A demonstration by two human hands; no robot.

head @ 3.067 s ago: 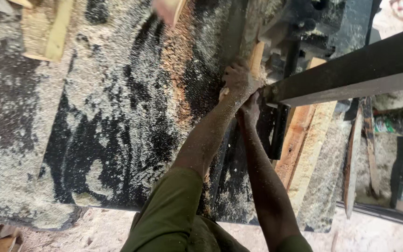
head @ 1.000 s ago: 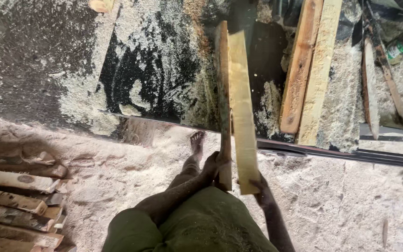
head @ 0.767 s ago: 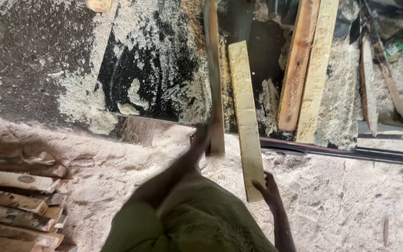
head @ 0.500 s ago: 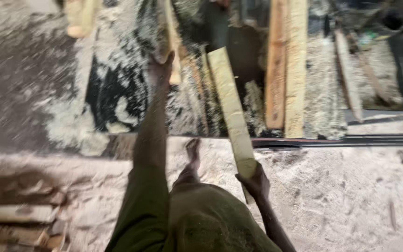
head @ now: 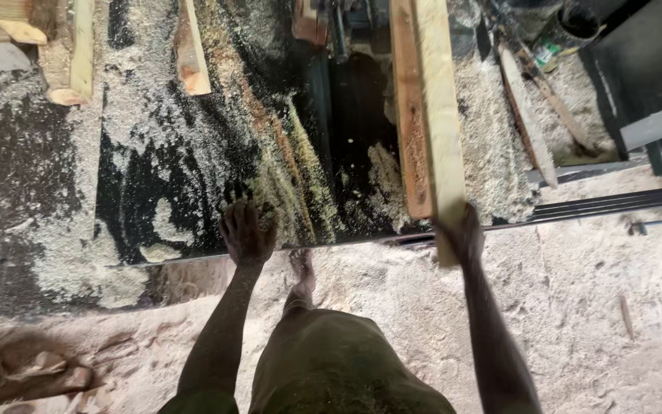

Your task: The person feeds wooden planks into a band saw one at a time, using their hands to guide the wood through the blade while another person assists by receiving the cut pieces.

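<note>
A: What surface do we see here?

B: A dark saw table, wide and flat, covered with pale sawdust in patches and streaks. Its near edge runs across the middle of the view. Below the edge is a sandy floor, also full of sawdust.

A: Where are the hands?

B: The left hand lies flat on the table near its edge, fingers spread wide, holding nothing. The right hand is closed around the near end of a pale plank.

A: And how does this plank lie?

B: It goes away from the person, lengthwise over the table, and its near end sticks out a little past the table edge. Just beside it, on its left side and touching it, lies a reddish plank, darker in colour.

A: What else is around?

B: At the far left there are short wood offcuts, and one more piece lies near the top middle. On the right, thin wood strips rest on a heap of sawdust. A dark metal rail runs to the right from the table. One bare foot stands on the floor near the table edge.
</note>
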